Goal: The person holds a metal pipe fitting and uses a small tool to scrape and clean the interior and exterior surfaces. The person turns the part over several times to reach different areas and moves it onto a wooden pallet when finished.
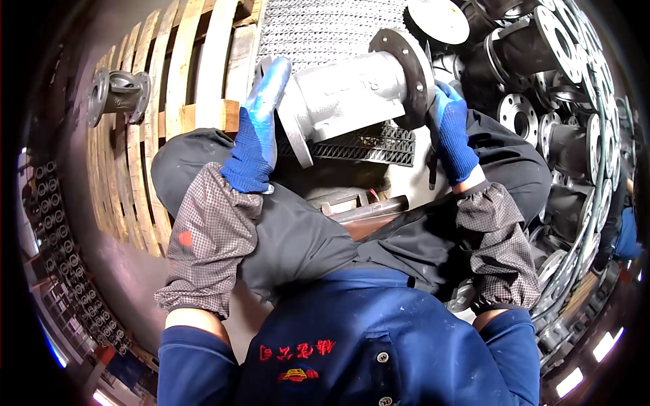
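Grey metal pipe (352, 91), with a round plate at each end, slants over the ribbed grate (325, 34); whether the grate takes any weight cannot be told. Near the grate's left side, the left hand (257, 128) holds the pipe's end plate, fingers nearly straight against it. Near its right side, the right hand (449, 125) is partly curled at the other plate's rim, its fingertips hidden. Gripping both ends probably shares the load and steadies the tilt. Beside that hand runs a thin dark strip (432, 162); whether it is gripped is unclear.

Right of the grate, heaped pipes (569, 145) crowd the elbow room, and a pale disc (439, 20) sits just beside its far corner. Left of it, a wooden pallet (184, 61) bears a small pipe (122, 98).
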`<action>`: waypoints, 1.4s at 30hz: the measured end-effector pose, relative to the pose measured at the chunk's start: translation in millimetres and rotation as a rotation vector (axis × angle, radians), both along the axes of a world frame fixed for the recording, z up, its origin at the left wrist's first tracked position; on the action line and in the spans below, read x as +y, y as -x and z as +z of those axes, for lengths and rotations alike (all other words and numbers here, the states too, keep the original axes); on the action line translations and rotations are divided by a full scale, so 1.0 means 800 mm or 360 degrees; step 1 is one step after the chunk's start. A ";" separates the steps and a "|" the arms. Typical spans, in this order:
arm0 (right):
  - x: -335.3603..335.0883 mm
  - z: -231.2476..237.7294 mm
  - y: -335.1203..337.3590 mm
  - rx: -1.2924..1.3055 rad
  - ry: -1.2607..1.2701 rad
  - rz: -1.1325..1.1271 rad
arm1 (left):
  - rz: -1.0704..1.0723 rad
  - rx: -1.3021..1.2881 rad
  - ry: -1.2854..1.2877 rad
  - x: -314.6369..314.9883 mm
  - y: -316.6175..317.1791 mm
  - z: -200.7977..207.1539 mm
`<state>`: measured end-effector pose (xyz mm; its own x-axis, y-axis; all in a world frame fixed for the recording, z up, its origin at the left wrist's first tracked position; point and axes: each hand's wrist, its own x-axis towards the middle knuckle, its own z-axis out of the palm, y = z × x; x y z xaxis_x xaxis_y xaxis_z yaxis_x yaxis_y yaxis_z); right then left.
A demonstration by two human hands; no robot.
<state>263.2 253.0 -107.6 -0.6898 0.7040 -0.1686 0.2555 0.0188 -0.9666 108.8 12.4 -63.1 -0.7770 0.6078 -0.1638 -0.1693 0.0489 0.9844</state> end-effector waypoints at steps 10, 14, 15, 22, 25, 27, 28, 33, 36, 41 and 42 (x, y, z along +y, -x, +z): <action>-0.054 -0.072 -0.022 0.0393 0.0002 0.0408 | -0.0073 0.1063 0.0228 -0.010 -0.008 0.071; -0.034 -0.083 -0.032 0.0190 -0.0763 0.0597 | 0.0127 0.0439 0.0387 0.032 -0.019 0.094; -0.017 -0.081 -0.033 -0.0013 -0.1120 0.0677 | 0.0074 0.0628 0.0448 0.032 -0.010 0.086; 0.026 0.087 0.025 0.0312 0.0153 -0.0152 | -0.0326 0.1213 0.0823 0.048 0.007 0.095; 0.031 0.122 0.036 0.0286 0.0066 0.0307 | -0.0539 0.1740 0.0599 0.053 0.006 0.106; 0.022 0.123 0.053 0.0025 0.0222 0.0438 | -0.0795 0.1944 0.0605 0.050 0.000 0.107; 0.016 0.127 0.056 -0.0009 0.0388 0.0482 | -0.0870 0.2071 0.0508 0.048 -0.005 0.108; 0.012 0.092 0.052 0.0520 -0.1524 0.0886 | -0.1459 0.1870 0.0475 0.053 -0.040 0.131; -0.017 0.076 0.048 0.0385 -0.1230 0.0945 | -0.1438 0.2123 0.0532 0.010 -0.048 0.107; -0.024 0.085 0.043 0.0360 -0.0754 0.0738 | -0.0435 0.1146 0.0006 -0.005 0.003 0.112; -0.027 0.083 0.045 0.0452 -0.0785 0.0708 | -0.0149 0.0811 0.0009 -0.010 0.011 0.106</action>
<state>227.5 231.6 -41.5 -0.8989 0.2940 0.3250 -0.1380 0.5139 -0.8467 100.3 4.2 21.4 -0.7014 0.6786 0.2180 0.3369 0.0462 0.9404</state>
